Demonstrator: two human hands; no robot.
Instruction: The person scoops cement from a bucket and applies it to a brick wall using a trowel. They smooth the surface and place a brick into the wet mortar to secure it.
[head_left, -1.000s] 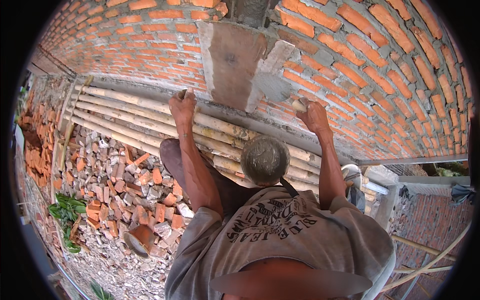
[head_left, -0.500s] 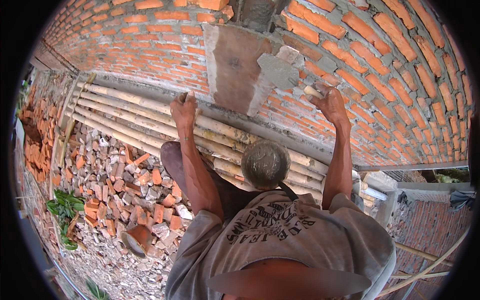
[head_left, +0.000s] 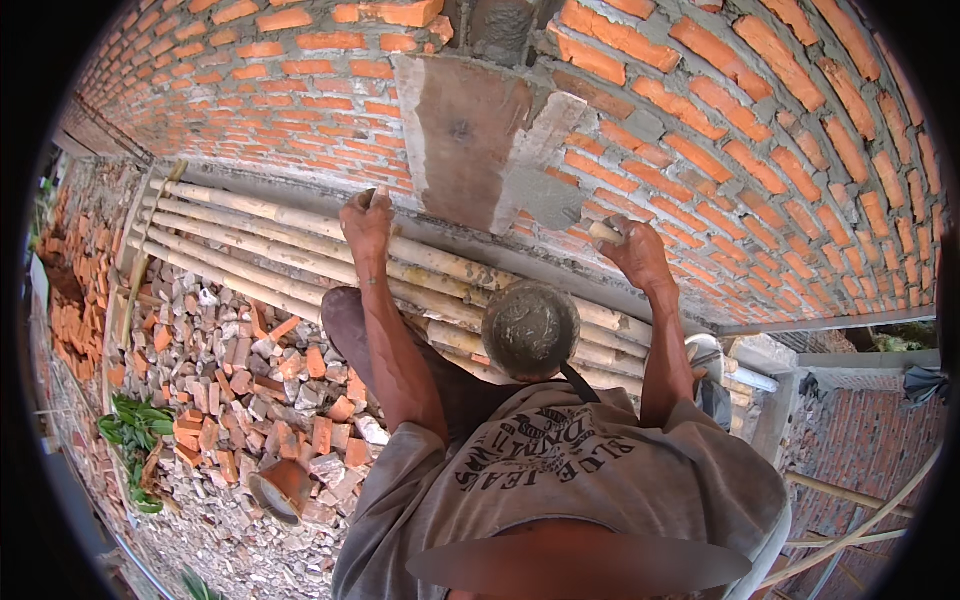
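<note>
My right hand (head_left: 640,252) is closed round the pale handle (head_left: 605,232) of a trowel. The trowel's grey, mortar-smeared blade (head_left: 543,198) lies at the lower right edge of a flat brown board (head_left: 460,130), which stands against the brick wall (head_left: 310,85). My left hand (head_left: 368,228) is raised in front of the wall, left of the board, its fingers curled in. A small dark bit shows at its fingertips, too little to name. Between my arms sits a round bowl (head_left: 530,328) with wet grey mortar on its inside.
Several bamboo poles (head_left: 250,205) lie lengthwise along the wall's foot, under my arms. Broken bricks and rubble (head_left: 240,375) spread to the left, with a tilted bucket (head_left: 280,490) and a green plant (head_left: 135,425). A white bucket (head_left: 705,355) stands beside my right forearm.
My right hand has moved down and slightly left, carrying the trowel's blade lower along the board's right edge. My left hand has stayed almost where it was.
</note>
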